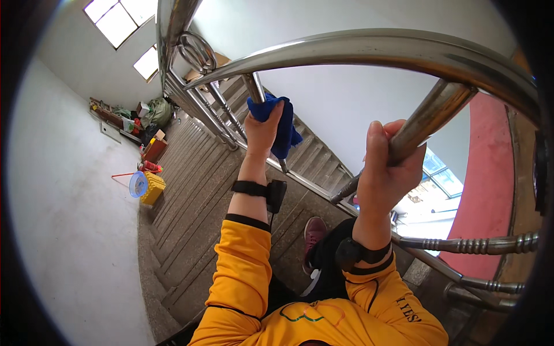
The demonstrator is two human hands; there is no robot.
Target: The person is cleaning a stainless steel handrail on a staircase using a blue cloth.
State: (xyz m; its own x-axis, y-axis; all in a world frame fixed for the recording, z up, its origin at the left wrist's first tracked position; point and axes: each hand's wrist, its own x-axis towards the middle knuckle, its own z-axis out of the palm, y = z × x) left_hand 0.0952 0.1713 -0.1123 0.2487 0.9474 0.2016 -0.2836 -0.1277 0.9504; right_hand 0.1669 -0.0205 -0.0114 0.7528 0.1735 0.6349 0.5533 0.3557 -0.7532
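With my left hand (264,130) I grip a blue cloth (284,130), which is wrapped round a thin metal baluster (253,86) of the stair railing. The cloth's loose end hangs down to the right of the post. My right hand (388,164) is closed round a thicker steel baluster (430,121), its thumb pointing up along the near side. Above both hands curves the shiny steel handrail (369,47). Dark bands with small black devices are strapped to both wrists.
Stone steps (193,167) run down on the left beside a white wall (75,190). A yellow crate (153,188), a blue round basin (138,184) and a heap of bags (156,112) stand along that wall. A red panel (482,184) is at the right.
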